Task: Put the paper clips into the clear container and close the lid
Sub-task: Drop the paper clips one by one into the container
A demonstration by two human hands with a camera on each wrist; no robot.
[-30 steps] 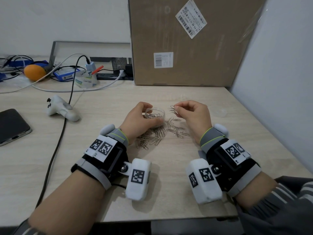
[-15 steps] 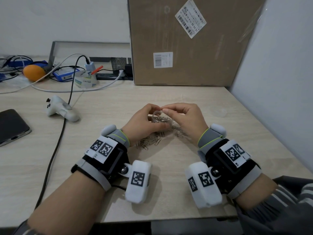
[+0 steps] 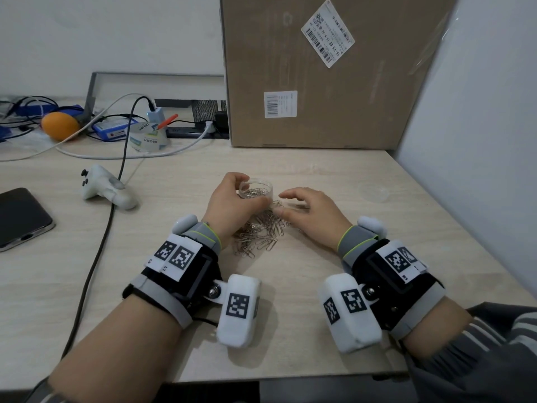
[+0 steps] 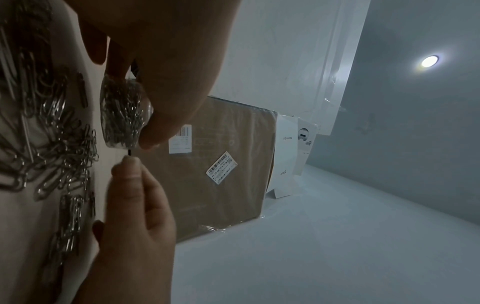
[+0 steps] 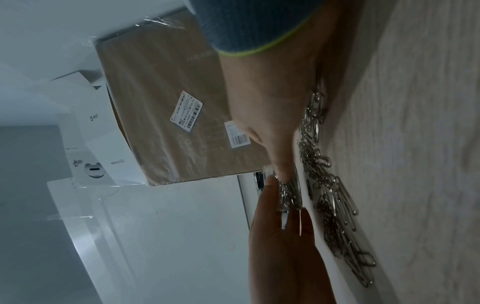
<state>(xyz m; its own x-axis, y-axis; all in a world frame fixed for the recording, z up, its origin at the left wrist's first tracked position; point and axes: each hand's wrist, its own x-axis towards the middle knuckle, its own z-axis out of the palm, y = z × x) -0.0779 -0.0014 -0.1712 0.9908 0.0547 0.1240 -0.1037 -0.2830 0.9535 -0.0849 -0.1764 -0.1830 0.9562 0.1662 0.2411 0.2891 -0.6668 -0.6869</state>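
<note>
Left hand steadies the clear container; right hand is low over the paper clips.

The left hand (image 3: pixel 232 205) curls its fingers round the clear container (image 3: pixel 256 189), which stands open on the surface (image 3: pixel 290 271) with some clips inside. The right hand (image 3: pixel 311 213) has its fingers loosely spread just beside it, holding nothing. The paper clips (image 3: pixel 261 234) lie heaped between the wrists. The lid (image 3: pixel 373 192) rests well apart, to the right.

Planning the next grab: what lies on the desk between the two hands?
In the head view, loose paper clips lie piled between the left hand and right hand, just before the clear container.
</note>
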